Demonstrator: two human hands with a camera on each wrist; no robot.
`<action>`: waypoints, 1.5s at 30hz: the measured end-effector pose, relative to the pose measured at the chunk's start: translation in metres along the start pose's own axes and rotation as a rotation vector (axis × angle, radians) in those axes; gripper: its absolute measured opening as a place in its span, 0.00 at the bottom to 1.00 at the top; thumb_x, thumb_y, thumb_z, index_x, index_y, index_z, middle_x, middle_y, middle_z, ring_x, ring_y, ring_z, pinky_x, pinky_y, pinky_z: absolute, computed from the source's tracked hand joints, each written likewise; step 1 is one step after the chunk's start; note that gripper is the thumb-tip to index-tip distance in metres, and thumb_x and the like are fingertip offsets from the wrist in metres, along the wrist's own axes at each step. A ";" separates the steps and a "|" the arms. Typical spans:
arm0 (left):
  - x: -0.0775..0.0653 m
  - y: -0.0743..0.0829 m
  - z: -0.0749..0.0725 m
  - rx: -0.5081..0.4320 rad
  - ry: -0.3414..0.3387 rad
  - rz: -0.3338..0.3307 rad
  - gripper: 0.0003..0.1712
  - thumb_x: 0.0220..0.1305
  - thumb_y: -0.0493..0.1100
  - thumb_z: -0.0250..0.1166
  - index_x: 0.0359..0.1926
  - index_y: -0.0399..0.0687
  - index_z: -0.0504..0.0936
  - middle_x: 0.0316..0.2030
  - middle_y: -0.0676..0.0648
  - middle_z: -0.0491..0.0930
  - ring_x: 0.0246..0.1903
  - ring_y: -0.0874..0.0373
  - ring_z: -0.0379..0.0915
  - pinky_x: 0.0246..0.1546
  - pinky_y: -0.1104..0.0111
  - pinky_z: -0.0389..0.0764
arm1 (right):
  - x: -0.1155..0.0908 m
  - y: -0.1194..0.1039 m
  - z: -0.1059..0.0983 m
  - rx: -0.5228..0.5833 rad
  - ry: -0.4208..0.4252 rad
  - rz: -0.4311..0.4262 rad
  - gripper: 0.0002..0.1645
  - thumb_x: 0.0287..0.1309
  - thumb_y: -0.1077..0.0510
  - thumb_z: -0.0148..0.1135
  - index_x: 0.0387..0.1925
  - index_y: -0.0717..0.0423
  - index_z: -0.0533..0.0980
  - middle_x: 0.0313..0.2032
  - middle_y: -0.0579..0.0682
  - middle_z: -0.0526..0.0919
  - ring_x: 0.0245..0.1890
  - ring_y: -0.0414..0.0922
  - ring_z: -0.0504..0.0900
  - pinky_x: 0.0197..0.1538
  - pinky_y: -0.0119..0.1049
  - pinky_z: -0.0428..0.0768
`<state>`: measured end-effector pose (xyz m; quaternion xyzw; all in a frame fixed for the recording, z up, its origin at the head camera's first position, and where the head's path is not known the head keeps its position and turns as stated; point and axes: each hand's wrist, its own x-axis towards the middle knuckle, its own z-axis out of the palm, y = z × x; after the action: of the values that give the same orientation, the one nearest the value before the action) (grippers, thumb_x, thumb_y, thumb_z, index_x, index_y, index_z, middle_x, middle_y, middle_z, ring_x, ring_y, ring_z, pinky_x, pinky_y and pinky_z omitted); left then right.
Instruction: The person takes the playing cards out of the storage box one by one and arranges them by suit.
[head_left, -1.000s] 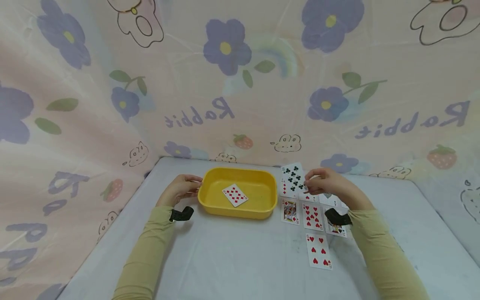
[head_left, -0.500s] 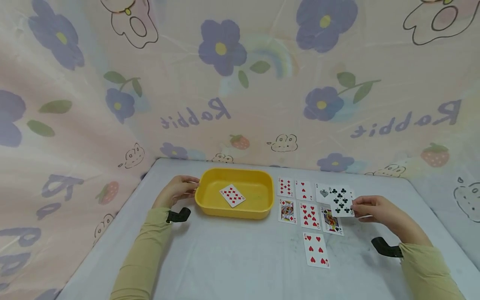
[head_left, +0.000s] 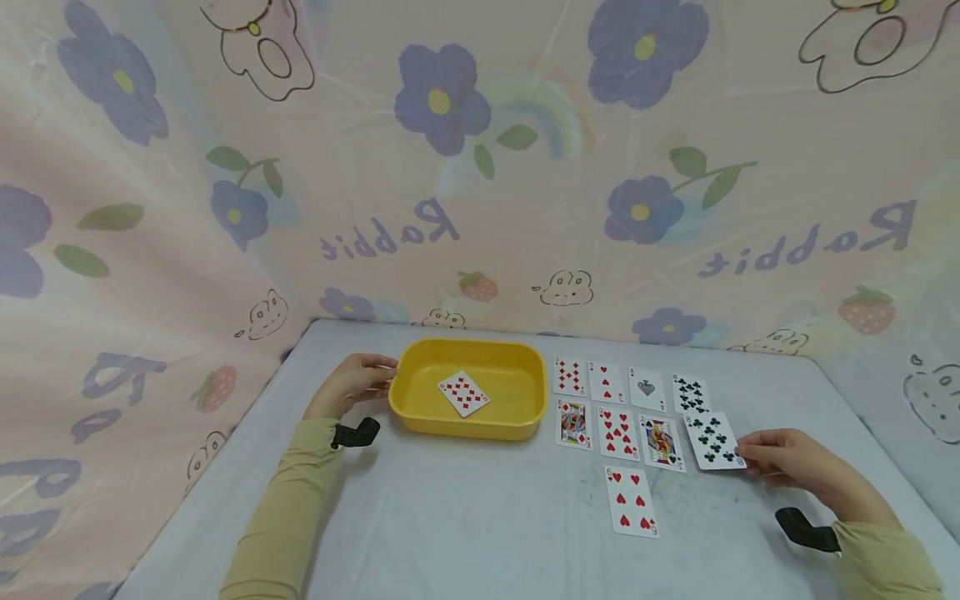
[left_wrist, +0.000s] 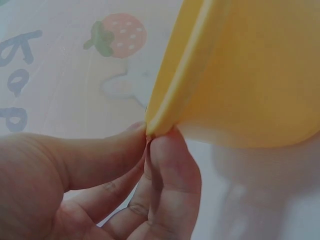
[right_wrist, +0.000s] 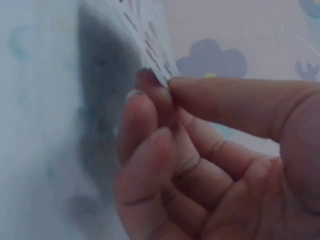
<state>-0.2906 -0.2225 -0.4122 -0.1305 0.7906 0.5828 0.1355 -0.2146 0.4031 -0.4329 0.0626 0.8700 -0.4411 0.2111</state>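
In the head view my right hand [head_left: 787,462] pinches the near right corner of a clubs playing card [head_left: 713,442] at the right end of the second row. In the right wrist view, thumb and fingers squeeze that card's edge, and a shadow lies on the cloth beside it. My left hand [head_left: 352,386] pinches the left rim of a yellow plastic tub [head_left: 467,428]; the left wrist view shows thumb and forefinger on the rim [left_wrist: 172,100]. A diamonds card [head_left: 463,393] lies face up, turned askew, inside the tub.
Right of the tub, the back row holds a diamonds card [head_left: 569,377], a hearts card [head_left: 606,383], an ace of spades [head_left: 647,389] and another clubs card [head_left: 690,393]. Before them lie a king [head_left: 573,424], a hearts card [head_left: 618,433] and a jack [head_left: 662,442]. Nearest is a six of hearts [head_left: 632,501].
My right hand has carried the clubs card from behind the rows, rightward and toward me, to the second row's right end. The left hand stays on the tub.
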 end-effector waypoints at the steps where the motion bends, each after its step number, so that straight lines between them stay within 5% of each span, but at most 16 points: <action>1: 0.000 0.000 0.000 0.000 -0.002 0.002 0.19 0.67 0.39 0.61 0.57 0.36 0.75 0.45 0.39 0.78 0.37 0.51 0.76 0.39 0.67 0.82 | 0.001 0.002 0.001 -0.005 0.001 0.010 0.22 0.66 0.54 0.56 0.47 0.72 0.74 0.28 0.47 0.80 0.30 0.44 0.77 0.32 0.37 0.77; 16: 0.001 -0.003 0.000 -0.004 0.003 0.008 0.19 0.67 0.38 0.60 0.57 0.36 0.75 0.48 0.37 0.77 0.39 0.49 0.76 0.38 0.67 0.82 | 0.005 0.008 0.009 -0.104 0.023 0.046 0.12 0.61 0.57 0.62 0.35 0.64 0.79 0.22 0.47 0.80 0.22 0.42 0.76 0.23 0.32 0.72; 34: -0.002 0.001 -0.001 -0.011 0.003 0.010 0.19 0.67 0.39 0.61 0.56 0.36 0.75 0.44 0.39 0.78 0.35 0.52 0.76 0.37 0.68 0.82 | 0.001 -0.003 0.009 -0.168 0.021 0.062 0.12 0.60 0.55 0.63 0.31 0.62 0.80 0.21 0.46 0.80 0.22 0.42 0.76 0.24 0.34 0.73; 39: -0.004 -0.001 -0.003 0.008 -0.025 0.047 0.18 0.67 0.38 0.60 0.56 0.34 0.74 0.44 0.38 0.78 0.34 0.53 0.76 0.38 0.67 0.82 | -0.005 -0.020 0.000 -0.213 0.039 -0.015 0.16 0.63 0.54 0.59 0.36 0.67 0.78 0.24 0.48 0.81 0.26 0.45 0.77 0.27 0.37 0.76; 45: -0.006 -0.002 -0.003 0.013 -0.050 0.076 0.19 0.67 0.38 0.60 0.56 0.33 0.74 0.44 0.37 0.78 0.34 0.52 0.76 0.39 0.66 0.82 | 0.000 -0.081 0.014 -0.221 -0.023 -0.276 0.21 0.66 0.54 0.58 0.46 0.71 0.76 0.35 0.55 0.83 0.34 0.50 0.80 0.34 0.41 0.82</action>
<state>-0.2845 -0.2260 -0.4110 -0.0849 0.7950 0.5856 0.1336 -0.2340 0.3431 -0.3803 -0.0863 0.9110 -0.3684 0.1641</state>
